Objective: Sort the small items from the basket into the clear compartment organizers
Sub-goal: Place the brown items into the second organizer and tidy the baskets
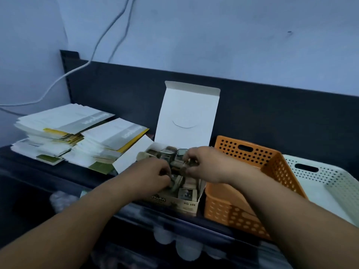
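**A:** What's nearest the person?

**B:** Blurred clear plastic shapes (182,247) below the worktop (19,171) edge. They may be the organizers, but I can't tell.

**A:** And the hands?

**B:** Both are down in an open cardboard box (186,205). The left hand (153,175) has its fingers curled in among the small packets (184,193). The blur hides whether it grips one. The right hand (206,164) pinches a small dark piece (183,168) just above the packets.

**A:** So where do the items lie from the hands?

**B:** Directly beneath and between them, packed on edge in the box. The clear shapes lie back toward the person, so I'd judge that any carry comes nearward. Neither hand is clearly closer.

**A:** And the basket?

**B:** The orange basket (242,191) stands just beside the box, on the right hand's side. What shows of its inside looks bare. A white basket (330,183) stands beyond it.

**A:** Farther back?

**B:** The box's lid (186,113) stands upright. Stacked leaflets (64,131) lie off to the left, near the wall.
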`<state>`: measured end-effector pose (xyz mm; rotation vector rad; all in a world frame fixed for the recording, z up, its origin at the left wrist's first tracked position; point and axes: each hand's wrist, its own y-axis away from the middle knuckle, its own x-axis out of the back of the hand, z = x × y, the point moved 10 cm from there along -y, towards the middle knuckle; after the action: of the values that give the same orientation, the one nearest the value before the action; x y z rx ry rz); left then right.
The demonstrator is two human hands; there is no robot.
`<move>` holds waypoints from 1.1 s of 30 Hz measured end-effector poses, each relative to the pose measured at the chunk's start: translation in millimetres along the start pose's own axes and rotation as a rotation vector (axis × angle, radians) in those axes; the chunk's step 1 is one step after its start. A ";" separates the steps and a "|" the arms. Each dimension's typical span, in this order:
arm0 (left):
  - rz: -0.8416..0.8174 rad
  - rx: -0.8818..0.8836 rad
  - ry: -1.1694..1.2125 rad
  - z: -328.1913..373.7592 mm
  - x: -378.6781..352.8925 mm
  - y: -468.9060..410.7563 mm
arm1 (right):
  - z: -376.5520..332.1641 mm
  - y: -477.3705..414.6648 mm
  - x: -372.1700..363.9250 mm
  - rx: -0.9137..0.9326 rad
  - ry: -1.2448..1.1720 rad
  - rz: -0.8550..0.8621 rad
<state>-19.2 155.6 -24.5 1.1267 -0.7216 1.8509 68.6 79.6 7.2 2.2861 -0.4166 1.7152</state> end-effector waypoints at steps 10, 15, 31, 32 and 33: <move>0.107 -0.056 0.709 40.6 21.9 -7.7 | 41.8 79.6 39.7 -0.174 -0.748 0.322; -0.153 0.040 1.064 103.6 -22.7 12.1 | 68.8 145.0 37.1 -0.171 -1.170 0.441; -0.775 -0.058 1.204 458.8 -232.4 156.0 | 249.3 504.8 19.8 -0.423 -1.447 0.833; -0.792 -0.063 1.197 476.7 -244.3 164.8 | 257.0 524.7 17.3 -0.425 -1.453 0.845; -0.815 -0.068 1.185 497.5 -258.0 174.9 | 266.3 547.4 15.9 -0.430 -1.455 0.867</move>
<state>103.5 -417.9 -50.5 0.0692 0.3358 1.3807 105.1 -526.9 -34.1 2.6674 -1.9370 -0.3392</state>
